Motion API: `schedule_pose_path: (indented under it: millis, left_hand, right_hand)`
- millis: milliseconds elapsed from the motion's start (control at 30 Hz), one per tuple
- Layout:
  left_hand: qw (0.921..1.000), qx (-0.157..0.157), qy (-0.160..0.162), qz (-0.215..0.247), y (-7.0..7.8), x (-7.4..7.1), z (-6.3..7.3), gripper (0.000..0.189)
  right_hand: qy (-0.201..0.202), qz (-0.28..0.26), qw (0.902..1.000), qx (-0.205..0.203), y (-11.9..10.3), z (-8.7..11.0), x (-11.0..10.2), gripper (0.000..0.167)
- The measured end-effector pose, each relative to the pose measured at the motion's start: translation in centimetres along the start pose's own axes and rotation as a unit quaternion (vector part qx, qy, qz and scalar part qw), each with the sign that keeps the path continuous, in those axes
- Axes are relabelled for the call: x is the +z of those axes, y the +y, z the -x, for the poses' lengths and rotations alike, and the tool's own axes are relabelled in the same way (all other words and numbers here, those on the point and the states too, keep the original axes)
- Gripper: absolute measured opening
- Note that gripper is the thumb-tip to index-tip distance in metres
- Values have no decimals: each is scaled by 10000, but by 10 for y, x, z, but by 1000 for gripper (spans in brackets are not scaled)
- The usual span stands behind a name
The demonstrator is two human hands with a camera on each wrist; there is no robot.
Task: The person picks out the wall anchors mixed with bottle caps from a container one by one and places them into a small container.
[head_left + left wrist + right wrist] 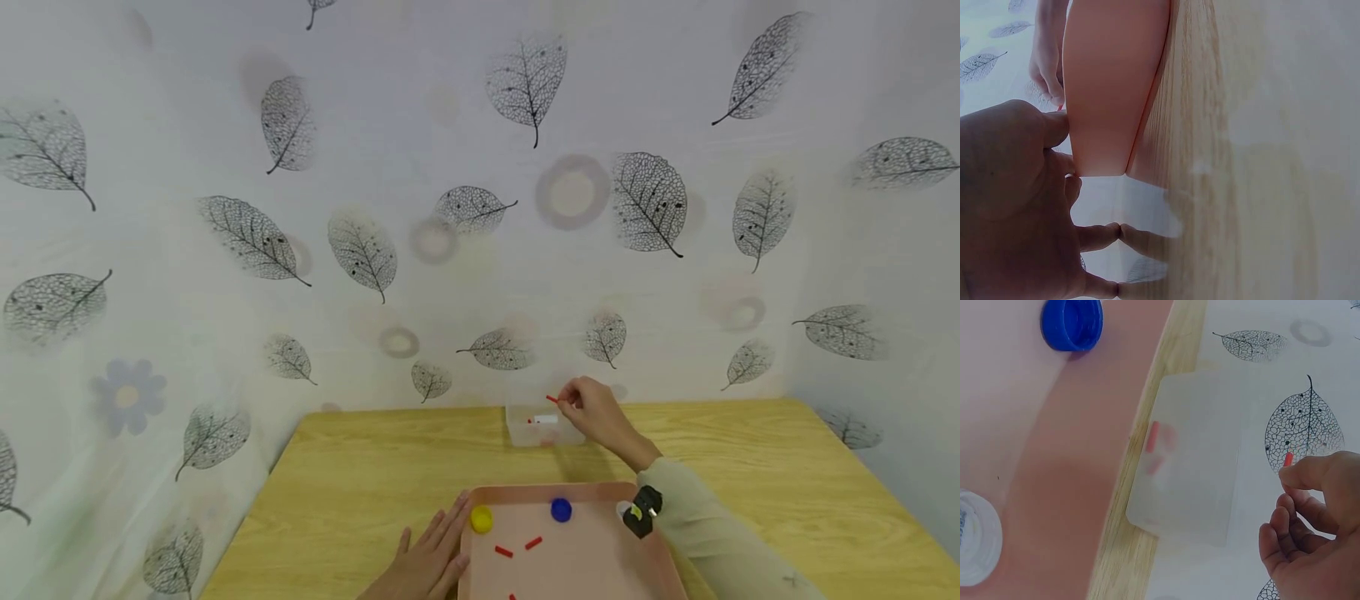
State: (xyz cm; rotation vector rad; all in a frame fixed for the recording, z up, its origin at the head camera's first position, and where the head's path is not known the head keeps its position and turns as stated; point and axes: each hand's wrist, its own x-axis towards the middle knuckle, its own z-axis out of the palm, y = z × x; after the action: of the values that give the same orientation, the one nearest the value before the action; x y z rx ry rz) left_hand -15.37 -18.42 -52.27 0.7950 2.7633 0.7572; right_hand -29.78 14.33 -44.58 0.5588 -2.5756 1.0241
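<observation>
Pinching a red stick [552, 398], the right hand [597, 412] hovers near the box [522, 432] on the counter [360, 467]. The left hand [424, 560], fingers spread, touches the left side of the tray [581, 571]. Other sticks [533, 542], a yellow cap [482, 520] and a blue cap [561, 510] lie inside.

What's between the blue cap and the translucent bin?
From the blue cap to the translucent bin, the head view shows the far wall of the pink tray, then bare wooden table.
</observation>
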Motion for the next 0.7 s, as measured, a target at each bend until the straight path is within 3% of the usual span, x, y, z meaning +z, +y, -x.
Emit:
schedule_pose_path:
  millis: [700]
  left_hand:
    - [9999, -92, -92, 72, -1, -2, -2, 62]
  right_hand:
    - [156, 23, 9997, 211, 20, -15, 17, 6]
